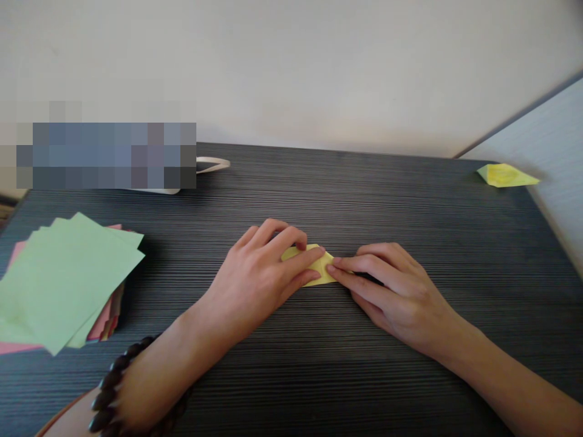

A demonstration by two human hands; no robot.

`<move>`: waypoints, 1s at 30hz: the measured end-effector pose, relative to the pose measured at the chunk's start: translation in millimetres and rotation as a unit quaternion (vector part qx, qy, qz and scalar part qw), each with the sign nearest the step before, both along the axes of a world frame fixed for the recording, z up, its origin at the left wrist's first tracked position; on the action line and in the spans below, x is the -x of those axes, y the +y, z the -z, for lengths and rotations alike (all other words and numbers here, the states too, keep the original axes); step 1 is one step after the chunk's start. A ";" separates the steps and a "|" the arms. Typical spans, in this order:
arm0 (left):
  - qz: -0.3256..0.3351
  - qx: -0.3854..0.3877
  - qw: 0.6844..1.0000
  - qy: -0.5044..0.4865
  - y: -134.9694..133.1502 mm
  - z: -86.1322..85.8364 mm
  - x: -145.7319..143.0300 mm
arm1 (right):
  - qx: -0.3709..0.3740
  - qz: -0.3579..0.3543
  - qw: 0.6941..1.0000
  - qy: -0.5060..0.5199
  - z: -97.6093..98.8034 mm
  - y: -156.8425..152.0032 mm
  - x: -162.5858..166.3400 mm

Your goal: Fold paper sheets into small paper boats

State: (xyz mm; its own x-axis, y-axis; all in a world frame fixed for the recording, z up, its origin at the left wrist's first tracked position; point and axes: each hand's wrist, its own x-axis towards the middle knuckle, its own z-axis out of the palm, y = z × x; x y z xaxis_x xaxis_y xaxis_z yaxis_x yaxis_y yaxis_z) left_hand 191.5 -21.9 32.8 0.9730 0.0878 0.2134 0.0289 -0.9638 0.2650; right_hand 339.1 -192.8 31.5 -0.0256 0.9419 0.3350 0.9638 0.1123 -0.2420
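Note:
A small folded yellow paper (319, 268) lies flat on the dark striped table (319, 194), mostly covered by my fingers. My left hand (259, 279) presses down on its left part with the fingers laid close together over it. My right hand (392, 285) meets it from the right, its fingertips pinched together on the paper's right end. A dark bead bracelet (119, 382) sits on my left wrist.
A stack of square paper sheets (64, 279), green on top with pink and other colours beneath, lies at the left. A finished yellow folded piece (505, 175) rests at the far right corner. A white object (209, 165) stands at the back left beside a blurred patch.

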 end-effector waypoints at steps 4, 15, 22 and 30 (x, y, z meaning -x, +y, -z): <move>0.000 -0.010 1.000 0.005 -0.5 0.1 0.6 | 0.012 -0.012 1.000 -0.010 -0.2 -1.3 -1.0; 0.006 -0.033 0.999 0.015 -0.2 0.1 2.5 | -0.023 0.037 0.994 0.098 2.6 8.0 -0.6; 0.004 -0.032 0.999 0.039 -2.4 -3.2 1.7 | -0.021 0.091 0.994 0.065 12.3 9.5 0.1; -0.085 -0.005 0.996 -0.009 -15.1 3.2 -3.4 | -0.011 0.104 0.994 0.026 10.0 8.6 3.1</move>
State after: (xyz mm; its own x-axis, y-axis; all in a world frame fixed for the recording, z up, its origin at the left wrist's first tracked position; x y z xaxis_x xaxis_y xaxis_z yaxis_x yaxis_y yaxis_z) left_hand 194.9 -37.0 29.6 0.9402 0.2484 0.2329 0.1865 -0.9479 0.2583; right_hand 336.1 -184.2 21.5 0.1863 0.9176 0.3510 0.9531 -0.0820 -0.2914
